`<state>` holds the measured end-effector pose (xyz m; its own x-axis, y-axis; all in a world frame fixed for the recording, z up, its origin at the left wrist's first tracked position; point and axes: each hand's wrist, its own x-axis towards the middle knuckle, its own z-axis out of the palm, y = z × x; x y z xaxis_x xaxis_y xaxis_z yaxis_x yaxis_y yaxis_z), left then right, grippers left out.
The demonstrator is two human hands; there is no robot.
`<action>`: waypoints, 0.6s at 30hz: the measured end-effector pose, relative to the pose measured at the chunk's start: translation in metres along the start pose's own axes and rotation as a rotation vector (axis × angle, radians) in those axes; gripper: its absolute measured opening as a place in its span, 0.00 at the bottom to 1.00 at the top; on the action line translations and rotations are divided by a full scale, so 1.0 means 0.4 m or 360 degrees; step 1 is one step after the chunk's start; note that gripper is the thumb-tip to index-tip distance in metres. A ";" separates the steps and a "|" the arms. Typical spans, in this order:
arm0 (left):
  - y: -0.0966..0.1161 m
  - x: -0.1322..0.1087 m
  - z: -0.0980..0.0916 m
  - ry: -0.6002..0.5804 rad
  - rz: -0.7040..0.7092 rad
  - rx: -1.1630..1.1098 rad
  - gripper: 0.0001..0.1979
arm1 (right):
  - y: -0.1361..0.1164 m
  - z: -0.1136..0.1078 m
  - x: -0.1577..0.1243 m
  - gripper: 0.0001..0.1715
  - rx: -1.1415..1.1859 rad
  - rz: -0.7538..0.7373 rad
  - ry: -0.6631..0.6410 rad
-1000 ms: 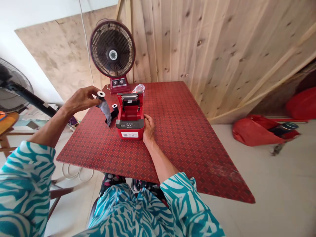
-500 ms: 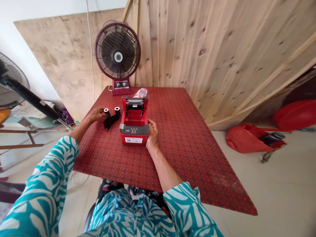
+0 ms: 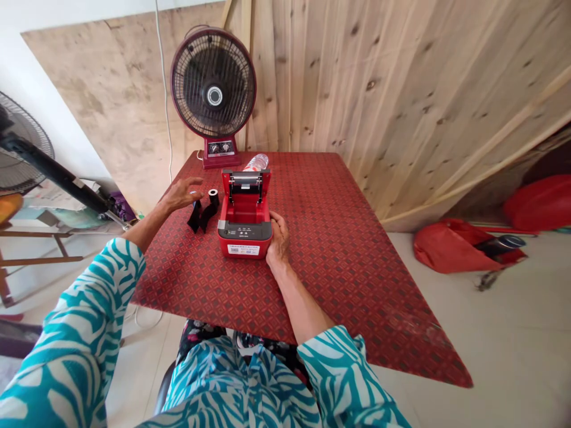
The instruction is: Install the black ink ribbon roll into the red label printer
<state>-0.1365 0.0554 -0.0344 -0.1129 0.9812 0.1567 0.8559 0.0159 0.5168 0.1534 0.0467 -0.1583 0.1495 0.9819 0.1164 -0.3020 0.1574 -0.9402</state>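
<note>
A red and dark-grey label printer stands on the table with its lid raised and its red bay showing. My right hand is wrapped around the printer's right side. Left of the printer, my left hand reaches over a roll of black ribbon, its fingers and thumb around the top; the hand partly hides this roll. A second ribbon roll, with a white core, stands upright beside it. Slack black ribbon hangs in a loop between the rolls.
A plastic bottle lies behind the printer. A dark red fan stands at the back of the patterned table, near a wooden wall. On the floor to the right is a red bag.
My left hand has moved from the left side of the nearer ribbon roll to over it. The slack ribbon has changed shape into a narrower fold. My right hand keeps its place on the printer.
</note>
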 end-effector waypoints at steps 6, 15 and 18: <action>0.068 0.047 0.041 -0.0194 -0.0045 0.0523 0.21 | 0.000 0.001 0.002 0.20 0.0002 -0.0020 -0.0006; 0.081 0.014 0.036 -0.0019 0.0039 -0.0157 0.14 | -0.002 0.001 0.002 0.19 0.0019 -0.0013 -0.0029; 0.077 -0.022 0.003 0.0013 0.0021 -0.0680 0.23 | 0.003 0.001 0.004 0.19 0.0030 -0.0020 -0.0026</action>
<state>-0.1085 0.0473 -0.0208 -0.1087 0.9792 0.1714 0.5717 -0.0795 0.8166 0.1527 0.0485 -0.1593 0.1382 0.9814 0.1332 -0.3180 0.1714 -0.9325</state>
